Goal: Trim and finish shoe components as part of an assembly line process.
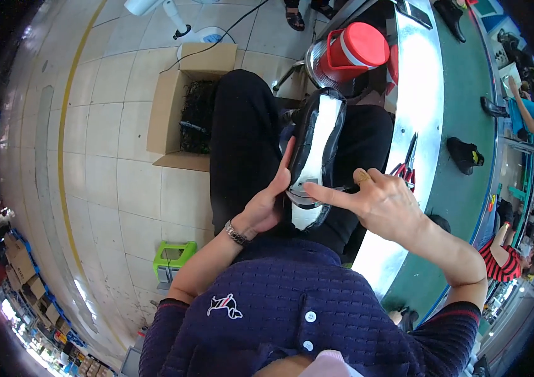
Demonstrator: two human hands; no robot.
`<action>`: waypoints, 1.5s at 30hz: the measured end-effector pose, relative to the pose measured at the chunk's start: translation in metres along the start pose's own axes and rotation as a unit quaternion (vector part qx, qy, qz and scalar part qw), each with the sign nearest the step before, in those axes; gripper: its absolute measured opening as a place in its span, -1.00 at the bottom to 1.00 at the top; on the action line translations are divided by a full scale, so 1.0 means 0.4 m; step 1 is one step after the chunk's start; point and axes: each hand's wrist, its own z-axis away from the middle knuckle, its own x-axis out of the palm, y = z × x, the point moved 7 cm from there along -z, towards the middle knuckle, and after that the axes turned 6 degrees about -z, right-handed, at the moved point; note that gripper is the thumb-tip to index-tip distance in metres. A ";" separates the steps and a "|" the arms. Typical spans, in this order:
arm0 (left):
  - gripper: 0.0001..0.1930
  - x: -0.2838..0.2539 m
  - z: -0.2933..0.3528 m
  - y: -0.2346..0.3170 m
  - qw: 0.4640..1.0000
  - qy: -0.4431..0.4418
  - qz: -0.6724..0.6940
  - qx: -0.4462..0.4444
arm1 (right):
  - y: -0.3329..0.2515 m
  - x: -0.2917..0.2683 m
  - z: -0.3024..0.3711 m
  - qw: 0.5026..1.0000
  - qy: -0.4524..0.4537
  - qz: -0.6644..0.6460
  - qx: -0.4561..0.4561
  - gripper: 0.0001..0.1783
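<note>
Against the palm of the left hand (268,204), a black shoe (326,135) is being gripped along its side, its whitish sole facing up and its length reaching away over the dark trousers (242,157). From the opposite side, the right hand (383,202) is holding its index finger straight out at the near part of the sole, its other fingers curling inward (whether they are gripping anything, I cannot tell). Just behind the left hand, a metal watch (237,232) is circling the wrist. Near the right hand, on its outer side, a red-handled tool (410,174) is lying on a metal counter (427,81). Farther right of that hand, a dark shoe (463,156) is resting on a green belt (462,94). Ahead of both hands, a red jug (364,44) is standing on a round stool (312,66). Left of the left hand, past the knee, an open cardboard box (161,119) is sitting on the tiled floor (97,163).
</note>
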 end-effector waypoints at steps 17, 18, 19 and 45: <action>-0.12 -0.029 0.004 0.006 0.990 0.049 -0.133 -0.011 | 0.017 -0.059 -0.094 0.994 -0.038 -0.095 0.041 -0.30; -0.12 -0.026 0.005 0.006 0.993 0.027 -0.113 -0.016 | 0.013 -0.063 -0.092 0.995 0.001 -0.100 0.020 -0.30; -0.09 -0.028 0.002 0.017 0.994 0.024 -0.109 0.011 | 0.006 -0.058 -0.088 0.997 0.009 -0.078 0.002 -0.30; -0.06 -0.062 0.048 -0.046 0.965 0.051 -0.255 -0.020 | -0.048 0.009 -0.045 0.997 0.014 -0.070 0.024 -0.18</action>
